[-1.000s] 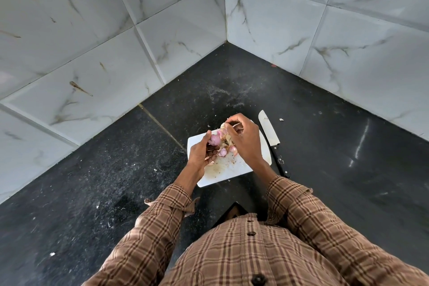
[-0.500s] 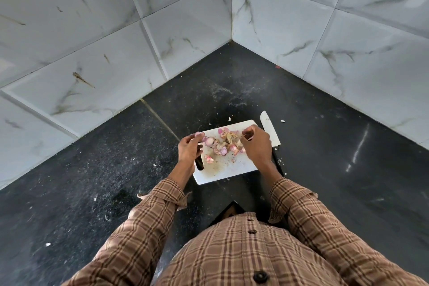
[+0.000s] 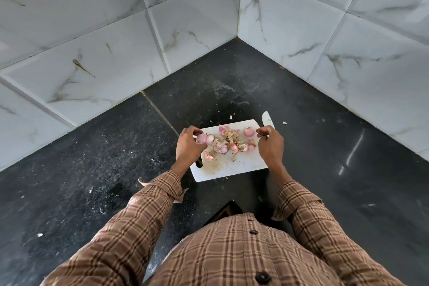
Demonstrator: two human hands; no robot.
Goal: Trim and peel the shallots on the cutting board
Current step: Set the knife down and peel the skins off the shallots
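Head view: a white cutting board [image 3: 234, 166] lies on the black table [image 3: 97, 146] in a tiled corner. The left hand [image 3: 189, 146] pinches a peeled pink shallot [image 3: 201, 139] at the board's left edge. Loose shallots and skins [image 3: 228, 140] are strewn across the board. The right hand [image 3: 270, 145] hovers at the right edge, fingers loosely curled and holding nothing, just in front of a white knife [image 3: 267, 118].

Shallots [image 3: 226, 143] lie on the cutting board [image 3: 234, 166]; knife [image 3: 267, 118] behind its right corner.
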